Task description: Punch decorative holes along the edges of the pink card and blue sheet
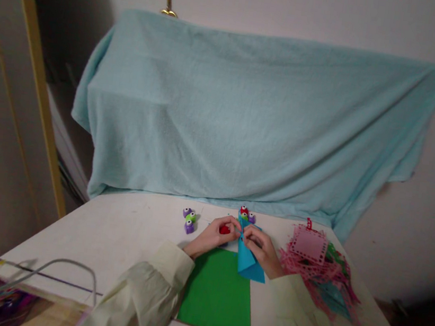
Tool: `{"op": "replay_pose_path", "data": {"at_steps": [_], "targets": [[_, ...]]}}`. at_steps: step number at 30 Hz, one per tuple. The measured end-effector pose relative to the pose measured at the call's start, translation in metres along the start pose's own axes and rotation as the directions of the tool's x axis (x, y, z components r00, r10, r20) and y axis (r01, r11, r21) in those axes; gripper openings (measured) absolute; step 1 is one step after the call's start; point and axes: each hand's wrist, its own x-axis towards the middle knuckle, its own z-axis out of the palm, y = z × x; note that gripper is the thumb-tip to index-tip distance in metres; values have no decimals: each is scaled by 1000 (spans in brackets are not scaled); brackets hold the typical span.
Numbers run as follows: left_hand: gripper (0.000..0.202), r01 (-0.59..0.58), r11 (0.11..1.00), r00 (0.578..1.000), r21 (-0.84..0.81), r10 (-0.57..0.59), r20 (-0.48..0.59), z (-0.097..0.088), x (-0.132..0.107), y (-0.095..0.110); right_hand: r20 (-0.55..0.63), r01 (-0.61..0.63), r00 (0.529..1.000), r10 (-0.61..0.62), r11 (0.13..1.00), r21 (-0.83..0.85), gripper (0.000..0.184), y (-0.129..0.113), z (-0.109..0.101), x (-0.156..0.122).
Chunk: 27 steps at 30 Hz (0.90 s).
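Above the far edge of a green sheet (219, 297), my left hand (214, 233) and my right hand (264, 248) meet with fingertips pinched together. Between them is a blue sheet (249, 263), paper or felt, narrowed where the fingers pinch it and flaring out toward me. Part of a small red item (225, 230) shows by my left fingers; its kind is unclear. Just beyond the hands sits a cluster of red, green and purple pieces with eyes (245, 214). A similar purple and green cluster (189, 220) lies left of my left hand.
On the right of the white table (119, 235) lies a heap of pink shredded strips (308, 268) with a pink card (310, 244) on top. A light blue cloth (247, 119) hangs behind. A grey cable (68, 262) loops at the front left, over an opening with purple items.
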Motion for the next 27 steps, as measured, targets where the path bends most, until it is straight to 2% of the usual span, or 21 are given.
{"op": "replay_pose_path", "data": {"at_steps": [12, 27], "targets": [[31, 14, 1000, 1000, -18, -14, -16, -1, 0, 0, 8, 5, 1000, -5, 1000, 1, 8, -2, 0, 0], [17, -12, 1000, 999, -29, 13, 44, 0, -1, -2, 30, 21, 999, -21, 1000, 8, 8, 1, -2, 0]]}}
